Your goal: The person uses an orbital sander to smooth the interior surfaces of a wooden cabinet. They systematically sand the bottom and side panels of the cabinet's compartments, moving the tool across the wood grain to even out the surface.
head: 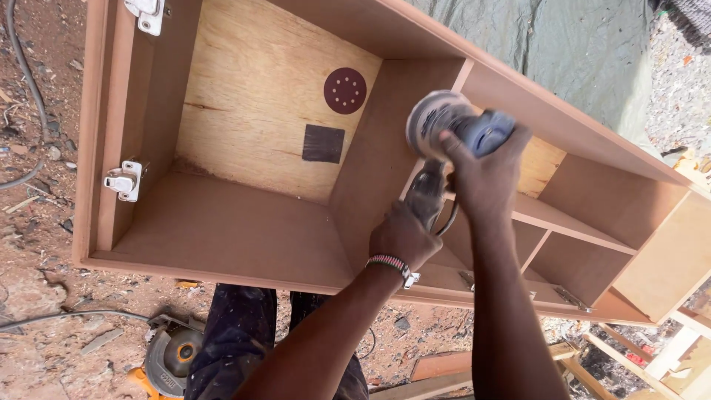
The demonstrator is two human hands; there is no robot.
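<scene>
Head view: the right hand (485,174) is closed over the top of a grey and blue orbital sander (453,126), pressing it onto the front edge of the upright divider (370,170) in a brown wooden cabinet (244,230) lying on its back. The left hand (406,233) grips the sander's rear handle. A loose round sanding disc (345,90) and a dark square sheet (323,144) lie inside the left compartment. From the edges alone, how much sanding is done cannot be told. A circular saw (169,361) rests on the ground nearby.
</scene>
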